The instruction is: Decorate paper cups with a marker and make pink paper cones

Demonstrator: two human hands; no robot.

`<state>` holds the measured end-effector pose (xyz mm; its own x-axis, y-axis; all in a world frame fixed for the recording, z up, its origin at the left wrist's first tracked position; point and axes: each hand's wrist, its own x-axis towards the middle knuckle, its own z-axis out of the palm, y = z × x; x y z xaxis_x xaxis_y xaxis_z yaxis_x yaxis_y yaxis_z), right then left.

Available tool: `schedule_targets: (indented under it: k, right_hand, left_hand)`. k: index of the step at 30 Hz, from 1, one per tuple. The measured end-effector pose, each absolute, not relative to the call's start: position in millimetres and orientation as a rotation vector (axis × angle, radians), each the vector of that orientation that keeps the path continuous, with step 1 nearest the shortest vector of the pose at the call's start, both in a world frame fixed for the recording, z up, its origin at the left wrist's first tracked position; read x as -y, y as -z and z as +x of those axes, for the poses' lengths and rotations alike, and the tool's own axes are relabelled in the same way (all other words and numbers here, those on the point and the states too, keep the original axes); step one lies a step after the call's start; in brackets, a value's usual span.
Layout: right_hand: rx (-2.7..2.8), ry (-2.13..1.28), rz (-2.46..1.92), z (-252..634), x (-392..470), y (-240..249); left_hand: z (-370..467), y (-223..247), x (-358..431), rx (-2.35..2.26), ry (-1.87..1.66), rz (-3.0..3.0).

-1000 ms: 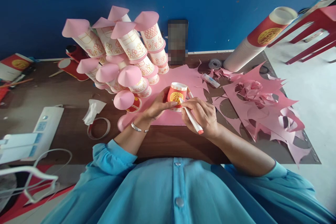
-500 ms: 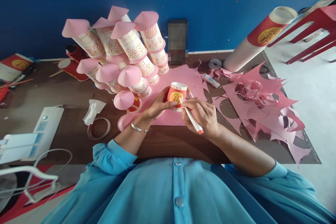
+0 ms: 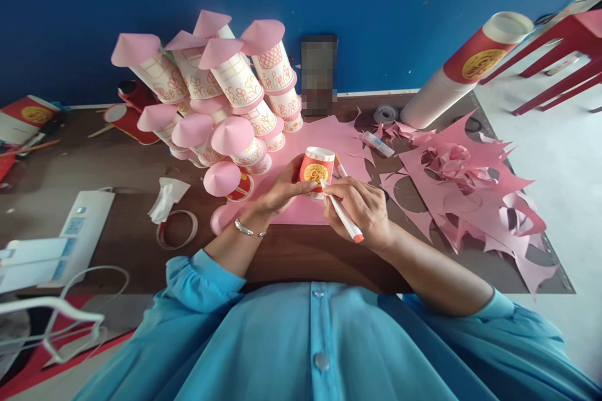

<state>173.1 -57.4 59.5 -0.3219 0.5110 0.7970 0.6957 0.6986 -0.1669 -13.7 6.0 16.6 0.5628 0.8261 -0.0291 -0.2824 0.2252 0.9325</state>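
My left hand (image 3: pixel 285 187) is closed around a red and white paper cup (image 3: pixel 318 161) with a yellow round emblem, its thumb resting on the front. In my right hand (image 3: pixel 364 205) is a white marker (image 3: pixel 345 218) with an orange-red end, its tip at the lower part of the emblem. Both hands are over a pink paper sheet (image 3: pixel 324 131). Behind my right hand, part of another marker (image 3: pixel 341 169) shows. To the left of the cup stand several paper-cup towers (image 3: pixel 239 84) with pink cone roofs and drawn flowers.
Cut pink paper scraps (image 3: pixel 465 182) lie on the right, near a glue stick (image 3: pixel 378 144) and a tape roll (image 3: pixel 385 114). A tall stack of cups (image 3: pixel 442 88) stands at the back right. A phone (image 3: pixel 318 75) leans on the wall; a power strip (image 3: pixel 87 229) lies left.
The marker tip has shifted slightly downward and left on the cup, my right hand moving a little with it. My left hand keeps its hold on the cup.
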Motion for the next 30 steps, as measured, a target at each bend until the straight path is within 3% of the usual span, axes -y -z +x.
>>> schedule_targets:
  k: [30]
  right_hand:
    - [2.023, 0.211, -0.922, 172.8, 59.8, -61.6]
  left_hand:
    - [-14.7, -13.5, -7.0, -0.529, -0.805, 1.126]
